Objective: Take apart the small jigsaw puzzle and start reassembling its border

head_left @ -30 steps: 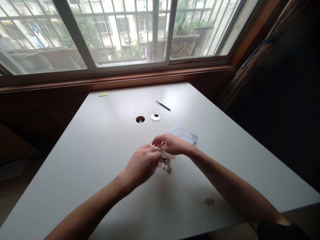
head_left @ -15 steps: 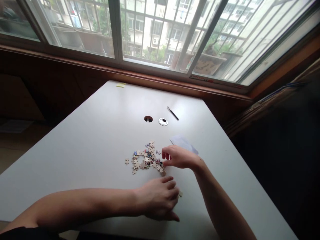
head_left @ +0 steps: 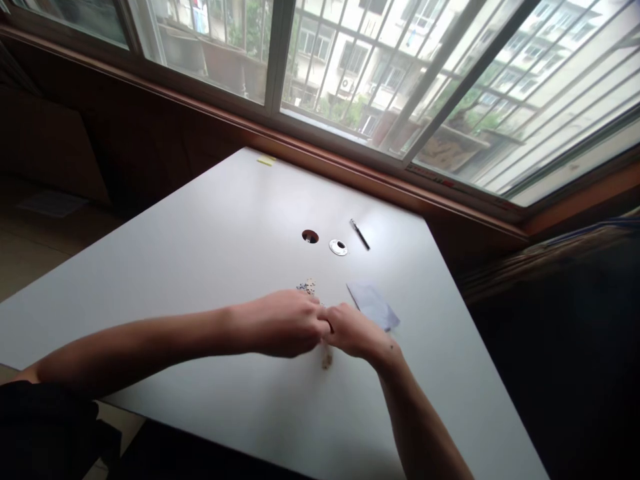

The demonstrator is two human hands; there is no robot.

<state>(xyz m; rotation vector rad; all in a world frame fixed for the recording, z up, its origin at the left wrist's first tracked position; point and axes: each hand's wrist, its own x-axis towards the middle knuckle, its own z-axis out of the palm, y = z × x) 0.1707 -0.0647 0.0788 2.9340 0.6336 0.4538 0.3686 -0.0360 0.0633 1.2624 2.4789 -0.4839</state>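
Left hand [head_left: 280,327] and right hand [head_left: 356,331] meet fingertip to fingertip over the middle of the table [head_left: 200,267]. Fingers of both are curled in. Cannot tell whether either pinches a piece, as the contact point is hidden.

Puzzle pieces [head_left: 307,288] show only as a small cluster just beyond the left knuckles, with the rest under the hands. One loose piece [head_left: 327,361] lies just nearside of the hands.

Judgement: joining goes best with both pieces flat on the surface, tabs aligned, then a light press. Don't sweep the pile with the wrists.

Surface is white and matt. A pale sheet [head_left: 375,307] lies just right of the right hand. Towards the far edge sit a cable hole [head_left: 310,236], a metal cap [head_left: 338,247] and a pen [head_left: 359,234], with a yellow note [head_left: 266,160] at the far-left corner. A barred window [head_left: 400,67] lies beyond, letting in daylight.
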